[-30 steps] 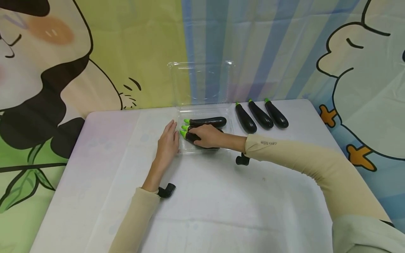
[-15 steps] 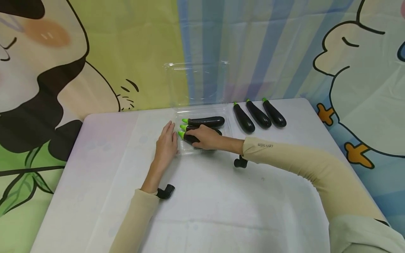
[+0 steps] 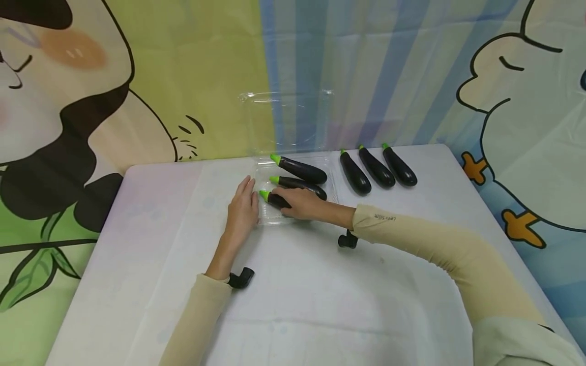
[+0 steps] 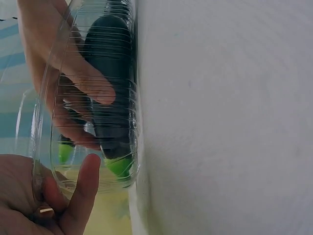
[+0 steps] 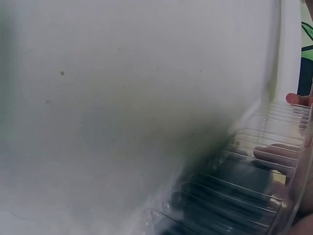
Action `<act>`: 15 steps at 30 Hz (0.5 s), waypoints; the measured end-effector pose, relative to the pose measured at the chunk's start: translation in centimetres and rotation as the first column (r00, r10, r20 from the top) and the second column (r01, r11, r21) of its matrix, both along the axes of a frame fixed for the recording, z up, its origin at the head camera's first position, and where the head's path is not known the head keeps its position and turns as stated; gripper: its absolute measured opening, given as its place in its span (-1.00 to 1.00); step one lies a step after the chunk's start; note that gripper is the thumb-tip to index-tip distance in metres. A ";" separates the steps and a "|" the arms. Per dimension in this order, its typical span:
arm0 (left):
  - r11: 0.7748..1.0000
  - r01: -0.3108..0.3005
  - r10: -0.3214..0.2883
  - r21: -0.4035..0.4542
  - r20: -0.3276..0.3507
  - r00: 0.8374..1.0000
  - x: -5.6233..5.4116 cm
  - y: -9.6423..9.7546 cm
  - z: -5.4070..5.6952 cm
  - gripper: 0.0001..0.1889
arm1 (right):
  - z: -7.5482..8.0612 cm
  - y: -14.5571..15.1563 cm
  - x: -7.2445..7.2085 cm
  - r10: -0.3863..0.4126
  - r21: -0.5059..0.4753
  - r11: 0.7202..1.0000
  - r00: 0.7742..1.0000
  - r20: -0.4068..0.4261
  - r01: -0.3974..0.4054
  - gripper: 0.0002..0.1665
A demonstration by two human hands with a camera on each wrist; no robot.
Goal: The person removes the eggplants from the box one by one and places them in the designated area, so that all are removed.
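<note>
In the head view, a clear plastic clamshell box (image 3: 331, 175) stands with its lid (image 3: 293, 122) raised against the backdrop. Three dark eggplants with green stems lie inside: a far eggplant (image 3: 303, 170), a middle eggplant (image 3: 299, 184) and a near eggplant (image 3: 276, 200). My right hand (image 3: 302, 204) reaches into the box and grips the near eggplant, hiding much of it. Through the ribbed wall in the left wrist view, the thumb (image 4: 95, 87) lies on one side of that eggplant. My left hand (image 3: 242, 208), fingers extended, touches the box's left side.
Three more eggplants (image 3: 377, 166) lie in a row on the white-covered table (image 3: 160, 264), right of the box. A cartoon-printed backdrop (image 3: 220, 76) rises behind the table's far edge.
The far eggplant has tilted, its stem end shifting toward the back. The middle eggplant has come apart from the near one and moved slightly right. My left hand stays at the box's side.
</note>
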State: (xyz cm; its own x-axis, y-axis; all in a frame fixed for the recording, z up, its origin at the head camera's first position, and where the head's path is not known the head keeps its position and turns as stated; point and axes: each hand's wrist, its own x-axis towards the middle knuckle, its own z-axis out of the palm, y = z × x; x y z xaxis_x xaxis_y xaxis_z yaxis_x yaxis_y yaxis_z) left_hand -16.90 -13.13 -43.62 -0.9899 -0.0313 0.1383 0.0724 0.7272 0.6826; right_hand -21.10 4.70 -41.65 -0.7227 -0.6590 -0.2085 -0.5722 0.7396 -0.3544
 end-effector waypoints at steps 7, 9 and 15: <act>1.000 -0.007 0.007 -0.006 -0.007 1.000 0.1 0.1 0.0 -0.53 | -0.4 0.3 0.1 -0.020 -0.034 0.999 0.999 -0.029 0.019 -0.33; 1.000 -0.004 0.004 -0.003 -0.010 1.000 0.1 0.1 0.0 -0.53 | -0.3 0.4 0.1 -0.024 -0.038 0.999 0.999 -0.047 0.023 -0.33; 1.000 -0.006 0.005 -0.011 -0.022 1.000 0.0 0.2 0.0 -0.54 | 0.1 1.3 0.1 -0.006 -0.072 0.997 0.989 -0.146 -0.005 -0.36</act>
State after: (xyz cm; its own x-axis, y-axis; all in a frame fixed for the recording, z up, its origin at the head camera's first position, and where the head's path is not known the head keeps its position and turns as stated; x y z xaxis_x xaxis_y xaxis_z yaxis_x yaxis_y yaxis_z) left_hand -16.91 -12.94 -43.59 -0.9865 -0.0351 0.1600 0.0830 0.7348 0.6732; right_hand -20.95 6.04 -41.58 -0.7423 -0.6680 -0.0521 -0.6214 0.7154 -0.3194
